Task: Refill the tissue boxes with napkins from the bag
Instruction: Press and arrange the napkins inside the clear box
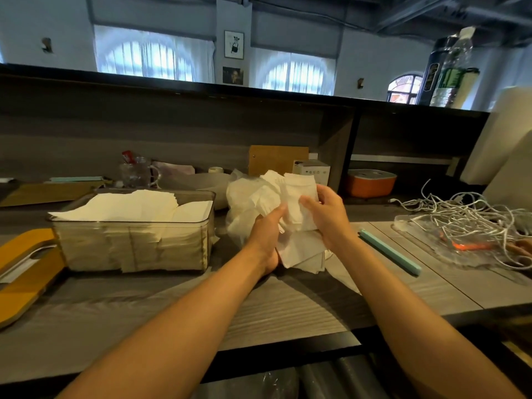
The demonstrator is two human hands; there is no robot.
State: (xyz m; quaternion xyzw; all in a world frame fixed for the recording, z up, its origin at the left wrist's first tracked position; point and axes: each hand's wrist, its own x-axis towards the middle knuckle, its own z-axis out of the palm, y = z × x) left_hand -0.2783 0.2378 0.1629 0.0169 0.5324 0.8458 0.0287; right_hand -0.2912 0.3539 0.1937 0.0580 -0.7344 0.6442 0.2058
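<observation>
We see no readable writing. One clear tissue box [135, 234] sits full, left of the bag [244, 208]. Our left hand [266, 234] and right hand [326, 211] curl their fingers round one wad of napkins [296, 203]

Both bare forearms reach forward and meet in the middle. The left hand [266, 234] is turned palm inward, its fingers [277, 213] curled around the napkins [290, 203]. The right hand [326, 210] grips the same bundle from the other side, thumb pointing left.

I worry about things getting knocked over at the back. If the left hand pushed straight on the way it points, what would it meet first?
Probably the plastic bag of napkins that the left hand already grips; depth beyond is unclear.
</observation>
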